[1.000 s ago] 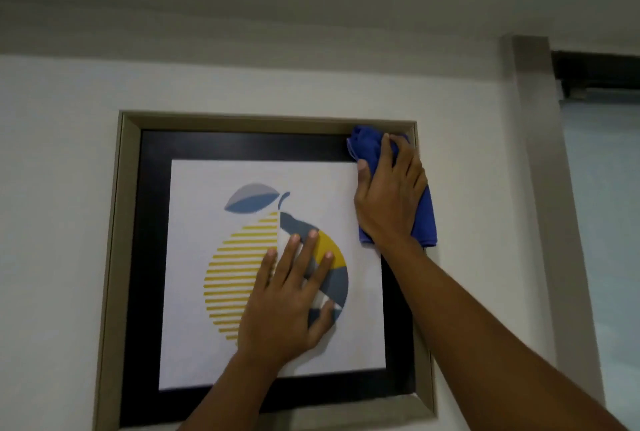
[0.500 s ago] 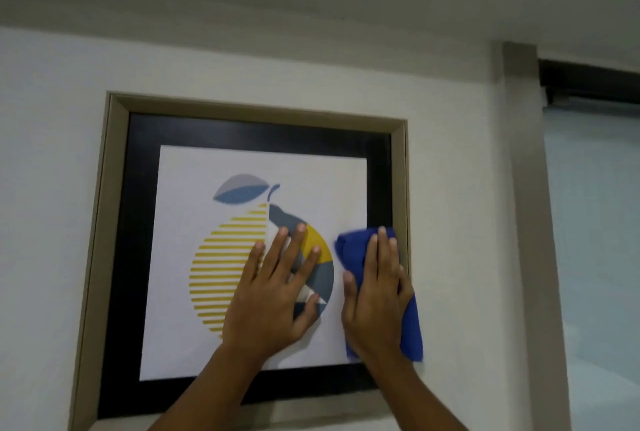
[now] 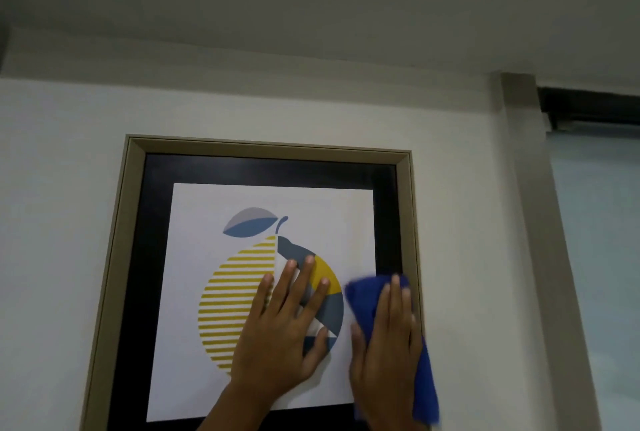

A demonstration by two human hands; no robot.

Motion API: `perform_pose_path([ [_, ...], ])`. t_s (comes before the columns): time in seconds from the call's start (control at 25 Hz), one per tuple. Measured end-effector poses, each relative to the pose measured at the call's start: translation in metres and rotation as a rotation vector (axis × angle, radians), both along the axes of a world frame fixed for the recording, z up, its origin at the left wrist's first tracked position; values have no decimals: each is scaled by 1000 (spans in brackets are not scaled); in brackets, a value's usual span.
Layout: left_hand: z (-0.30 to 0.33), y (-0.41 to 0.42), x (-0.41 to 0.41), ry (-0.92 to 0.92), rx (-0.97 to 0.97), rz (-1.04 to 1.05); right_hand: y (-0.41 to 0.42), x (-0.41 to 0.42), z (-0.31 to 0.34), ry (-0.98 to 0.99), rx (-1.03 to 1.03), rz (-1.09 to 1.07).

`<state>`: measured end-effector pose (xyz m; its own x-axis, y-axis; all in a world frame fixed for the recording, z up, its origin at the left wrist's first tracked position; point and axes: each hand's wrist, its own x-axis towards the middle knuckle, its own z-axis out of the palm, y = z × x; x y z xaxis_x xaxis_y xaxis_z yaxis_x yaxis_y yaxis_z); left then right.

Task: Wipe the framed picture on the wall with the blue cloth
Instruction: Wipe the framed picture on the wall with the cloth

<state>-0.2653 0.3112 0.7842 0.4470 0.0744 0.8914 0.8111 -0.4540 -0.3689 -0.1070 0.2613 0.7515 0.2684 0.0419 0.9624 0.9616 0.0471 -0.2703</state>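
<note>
head view | close | faces up at wall [image 3: 62,188]

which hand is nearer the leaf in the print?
Left. The left hand lies flat on the print, below and right of the leaf. The right hand, pressing the blue cloth, is farther right at the frame edge.

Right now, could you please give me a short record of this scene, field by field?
task object: framed picture, hanging on the white wall
artwork: striped yellow and blue fruit with a leaf, black mat, beige frame
tool: blue cloth, against the picture's lower right, overlapping the frame's right rail
right hand: flat on the cloth, fingers straight, pressing it
left hand: flat on the print, fingers spread
surroundings: beige trim to the right
</note>
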Motion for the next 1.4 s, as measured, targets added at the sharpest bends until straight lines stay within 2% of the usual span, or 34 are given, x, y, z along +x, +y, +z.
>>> perform_pose_path([
  [0.08, -2, 1, 0, 5, -2, -3, -2, 7, -48, -123, -66, -81],
  [0.2, -3, 5, 3, -9, 17, -16, -3, 15, -39, -113, -7, -91],
  [0.36, -9, 3, 1, -16, 60, -55, -15, 4, 76, -98, -28, 117],
  [0.48, -7, 3, 0, -24, 69, -63, -6, 10, 167, -39, -2, 81],
  [0.56, -4, 6, 0, -22, 70, -57, 7, 10, 173, -54, 88, 53],
  [0.68, -4, 10, 0, -17, 90, -67, 13, 11, 98, -72, 89, 66],
  [0.8, -4, 8, 1, 12, 56, -39, 3, 10, -18, -47, -96, 110],
  [0.88, -4, 1, 2, 24, 5, -4, -14, 11, -72, -74, -225, 121],
  [1.0, -9, -17, 7, 19, -122, 26, -45, 26, -78, -217, -390, 171],
  [1.12, -27, -43, 25, 37, -255, 7, -76, 43, -65, -258, -433, 217],
  [1.28, -71, -72, 73, 67, -327, -142, -121, 77, -85, -305, -451, 153],
  [1.4, -111, -97, 121, 171, -363, -271, -164, 114, -127, -264, -523, 83],
])
